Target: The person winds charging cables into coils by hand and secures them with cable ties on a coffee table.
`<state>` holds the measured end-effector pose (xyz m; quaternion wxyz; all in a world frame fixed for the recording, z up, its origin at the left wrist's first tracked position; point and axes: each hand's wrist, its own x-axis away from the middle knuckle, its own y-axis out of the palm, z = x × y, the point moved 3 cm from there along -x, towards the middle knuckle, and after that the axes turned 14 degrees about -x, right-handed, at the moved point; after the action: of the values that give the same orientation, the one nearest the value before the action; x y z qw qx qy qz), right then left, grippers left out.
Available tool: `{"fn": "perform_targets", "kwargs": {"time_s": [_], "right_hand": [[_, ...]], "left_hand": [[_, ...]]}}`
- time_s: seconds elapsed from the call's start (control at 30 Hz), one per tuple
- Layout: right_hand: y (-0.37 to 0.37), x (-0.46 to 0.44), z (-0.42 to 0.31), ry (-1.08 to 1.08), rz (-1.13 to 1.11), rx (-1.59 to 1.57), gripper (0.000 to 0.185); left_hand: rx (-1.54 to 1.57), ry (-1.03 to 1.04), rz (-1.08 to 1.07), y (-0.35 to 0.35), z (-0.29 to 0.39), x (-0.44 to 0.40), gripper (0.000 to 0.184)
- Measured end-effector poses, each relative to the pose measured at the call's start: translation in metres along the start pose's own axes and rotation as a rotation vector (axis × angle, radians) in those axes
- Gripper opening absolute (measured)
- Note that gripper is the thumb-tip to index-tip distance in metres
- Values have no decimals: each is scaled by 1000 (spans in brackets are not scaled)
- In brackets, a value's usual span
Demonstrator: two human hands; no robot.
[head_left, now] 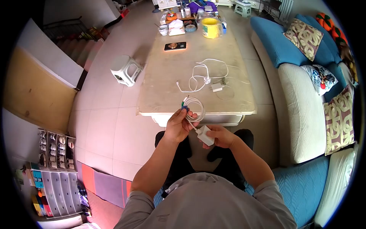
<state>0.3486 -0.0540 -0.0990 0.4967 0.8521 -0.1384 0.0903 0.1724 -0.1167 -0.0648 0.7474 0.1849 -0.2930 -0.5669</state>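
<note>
My left hand [180, 124] is closed around a coiled white charging cable [197, 101], just in front of the table's near edge. A blue and green band or clip [184, 107] shows on the coil by my thumb. In my right hand [220, 136] is a white power adapter [206, 135], gripped between thumb and fingers. The cable's lower end runs into the adapter. On the table beyond lie a loosely tangled white cable [206, 71] and a second white charger [216, 87] with a thin cord.
A phone [175, 46] lies on the long table [160, 91]. Farther back stand a tissue pack [176, 28], a cup [163, 30] and a yellow container [211, 28]. A white stool [126, 70] is left of the table; a blue sofa [270, 42] stands right.
</note>
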Motion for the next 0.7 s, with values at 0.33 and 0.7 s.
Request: {"fn": "perform_targets", "kwargs": {"time_s": [0.33,0.7], "right_hand": [[11,-4,-23,-164,407,659,48],[7,-12,-19,-416,491,695,46]], "left_hand": [[-1101,26,411,-35,-13,-7,27],[-930,15,91,-14,-16,-1,30]]}}
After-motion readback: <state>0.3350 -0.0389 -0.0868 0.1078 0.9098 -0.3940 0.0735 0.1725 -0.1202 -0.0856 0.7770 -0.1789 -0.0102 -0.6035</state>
